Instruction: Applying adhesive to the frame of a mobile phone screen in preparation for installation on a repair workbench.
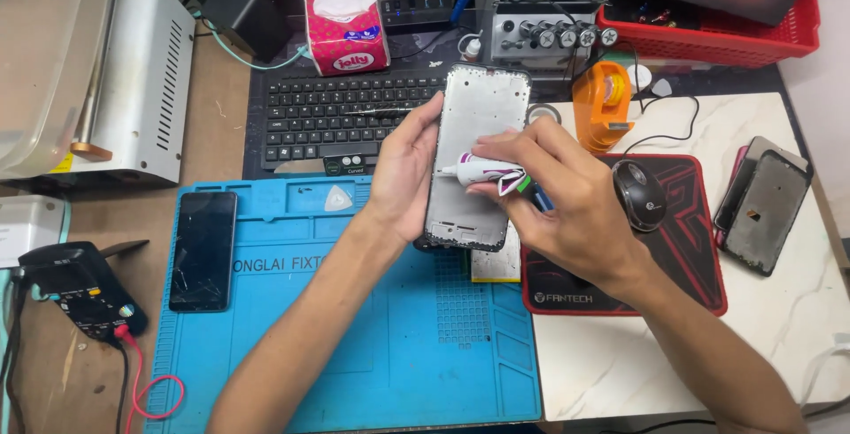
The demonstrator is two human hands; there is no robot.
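I am gripping the upright phone frame [476,155] in my left hand [403,168]; my right hand [567,195] is pinching a glue tube [482,170] crosswise, nozzle leftward.

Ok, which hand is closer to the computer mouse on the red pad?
Right. The right hand, holding a small tube, sits just beside the mouse; the left hand grips the phone frame farther away.

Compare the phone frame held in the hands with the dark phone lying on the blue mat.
The phone frame is held off the mat in the left hand, upright and tilted; the dark phone lies flat on the blue mat, untouched. The frame shows a pale bare inside, the dark phone a black cracked glass face. The right hand holds a small white tube against the frame; nothing rests on the dark phone. Both are slim rectangles of similar size.
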